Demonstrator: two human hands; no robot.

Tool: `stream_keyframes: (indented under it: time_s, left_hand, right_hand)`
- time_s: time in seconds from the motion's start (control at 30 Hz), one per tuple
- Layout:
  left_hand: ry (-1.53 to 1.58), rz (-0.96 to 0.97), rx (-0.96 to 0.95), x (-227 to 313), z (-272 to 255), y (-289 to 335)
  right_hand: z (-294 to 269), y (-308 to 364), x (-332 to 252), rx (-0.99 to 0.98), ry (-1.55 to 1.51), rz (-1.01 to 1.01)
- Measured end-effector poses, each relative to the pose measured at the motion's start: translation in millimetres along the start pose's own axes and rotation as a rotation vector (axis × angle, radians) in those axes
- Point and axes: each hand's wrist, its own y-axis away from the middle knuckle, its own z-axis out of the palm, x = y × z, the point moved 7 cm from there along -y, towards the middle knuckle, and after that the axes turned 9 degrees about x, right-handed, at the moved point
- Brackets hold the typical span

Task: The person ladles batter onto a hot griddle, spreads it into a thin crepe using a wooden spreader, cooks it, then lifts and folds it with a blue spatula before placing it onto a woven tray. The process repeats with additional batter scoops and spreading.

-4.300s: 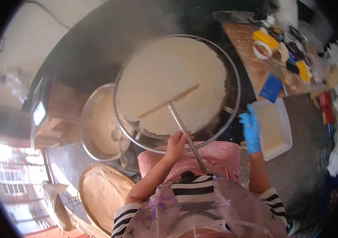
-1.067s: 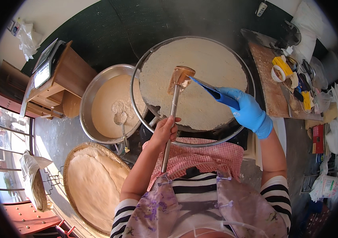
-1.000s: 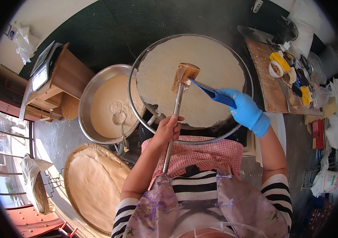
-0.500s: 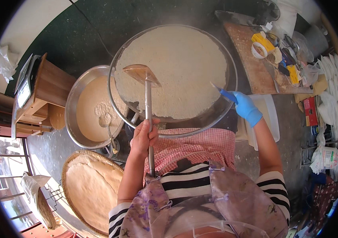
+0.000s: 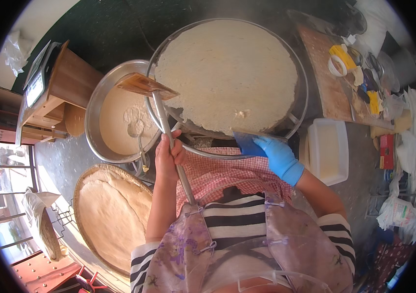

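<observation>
A wide, pale sheet of batter (image 5: 222, 73) covers a round griddle ringed by a metal hoop (image 5: 307, 93). My bare left hand (image 5: 169, 155) is closed round the metal handle of a wooden batter spreader (image 5: 144, 84). The spreader's blade is up off the griddle, over the gap between it and a steel bowl (image 5: 90, 124). In the blue glove, my right hand (image 5: 284, 160) grips a blue scraper (image 5: 248, 144) at the griddle's near edge, its blade by the sheet's rim. A small lump of batter (image 5: 240, 114) lies just beyond it.
The bowl holds batter and a ladle (image 5: 139, 136). Below it, a round basket (image 5: 77, 205) carries large tan flatbreads. To the right stand a white plastic tub (image 5: 341, 151) and a wooden board (image 5: 334, 97) with cluttered items. A wooden cabinet (image 5: 73, 73) is at the left.
The spreader has lifted away leftward from over the batter sheet toward the bowl. My right hand has brought the scraper from the right side to the near edge. A lump now shows on the sheet.
</observation>
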Motion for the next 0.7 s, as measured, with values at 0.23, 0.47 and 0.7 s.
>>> stream_keyframes:
  time_s: [0.23,0.47,0.7]
  left_hand:
    - [0.109,0.042,0.002,4,-21,-10]
    - [0.137,0.043,0.065,5,-34,-15]
    - [0.118,0.05,0.011,7,-45,-12]
  right_hand:
    - [14,-33,1,0.026,0.147,0.174]
    - [72,-22,-60,-0.059,0.319,-0.023]
    - [-15,-17,26,0.188,0.139,0.139]
